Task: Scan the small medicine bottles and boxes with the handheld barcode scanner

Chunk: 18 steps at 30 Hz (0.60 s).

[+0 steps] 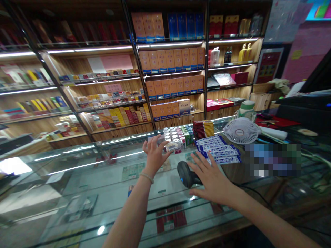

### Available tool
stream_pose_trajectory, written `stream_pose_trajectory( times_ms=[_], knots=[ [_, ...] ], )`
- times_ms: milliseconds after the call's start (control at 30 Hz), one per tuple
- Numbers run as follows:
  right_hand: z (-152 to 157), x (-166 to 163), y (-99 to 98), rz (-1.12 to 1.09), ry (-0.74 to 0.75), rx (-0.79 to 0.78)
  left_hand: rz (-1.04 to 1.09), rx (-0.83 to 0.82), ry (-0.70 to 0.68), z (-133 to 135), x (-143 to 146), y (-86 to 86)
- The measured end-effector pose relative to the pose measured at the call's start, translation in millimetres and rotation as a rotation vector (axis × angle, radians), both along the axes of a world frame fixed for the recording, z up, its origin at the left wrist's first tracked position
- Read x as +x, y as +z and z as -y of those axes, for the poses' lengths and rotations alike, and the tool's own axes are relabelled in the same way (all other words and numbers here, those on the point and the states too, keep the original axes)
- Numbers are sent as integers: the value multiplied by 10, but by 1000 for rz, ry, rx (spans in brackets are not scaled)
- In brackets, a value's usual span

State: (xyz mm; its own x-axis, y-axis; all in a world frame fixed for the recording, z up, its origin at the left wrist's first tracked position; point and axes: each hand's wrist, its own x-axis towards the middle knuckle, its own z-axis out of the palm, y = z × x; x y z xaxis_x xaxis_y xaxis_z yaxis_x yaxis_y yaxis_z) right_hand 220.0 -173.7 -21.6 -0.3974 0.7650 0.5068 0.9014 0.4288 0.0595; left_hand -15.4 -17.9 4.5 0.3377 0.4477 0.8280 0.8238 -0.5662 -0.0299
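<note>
My left hand (154, 154) reaches over the glass counter (85, 193) with its fingers spread, right beside a small clear bottle (172, 146) lying at the front of a cluster of small gum bottles (178, 135). A bead bracelet sits on that wrist. My right hand (211, 178) hovers open, fingers apart, just over and beside a black barcode scanner (185, 174) on the counter. Neither hand holds anything.
Blue-and-white candy packs (218, 151) and red-yellow packs (204, 129) lie behind the scanner. A small white fan (241, 131) and a pale green cup (247, 109) stand right. A dark register (302, 110) fills the far right. Shelves of orange boxes (172, 84) and cigarette packs line the wall.
</note>
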Motion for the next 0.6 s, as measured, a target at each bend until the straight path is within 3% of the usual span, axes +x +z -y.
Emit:
stream_pose_trajectory(
  times_ms=[400,600],
  knots=[
    [-29,69,5,-1,16,39,9,5,3,25,8,11],
    [-349,174,206,-73,-94,101,13,-19,3,50,19,28]
  ],
)
